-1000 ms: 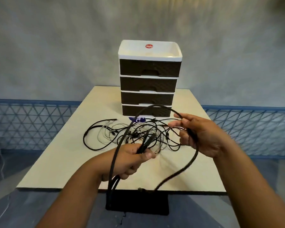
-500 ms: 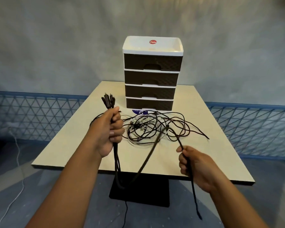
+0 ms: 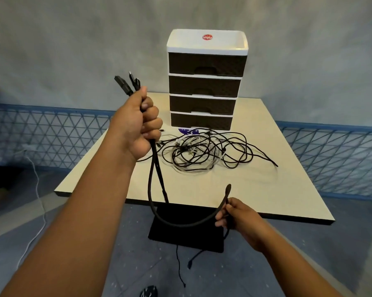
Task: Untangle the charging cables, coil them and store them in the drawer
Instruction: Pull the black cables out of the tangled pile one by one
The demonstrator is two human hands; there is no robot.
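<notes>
1. Our left hand (image 3: 135,123), at centre frame, was clamped on the thick black cable (image 3: 159,213), plugs upward, probably to start a coil.
2. Our right hand (image 3: 234,215), lower right, pinched its other end.
3. The tangled cables (image 3: 204,151) lay on the table (image 3: 288,189) before the closed drawer unit (image 3: 204,82).

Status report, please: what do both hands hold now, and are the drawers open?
Left hand grips thick black cable below its plugs, raised. Right hand pinches its other end. Tangled cables on table. Drawer unit: all drawers closed.
</notes>
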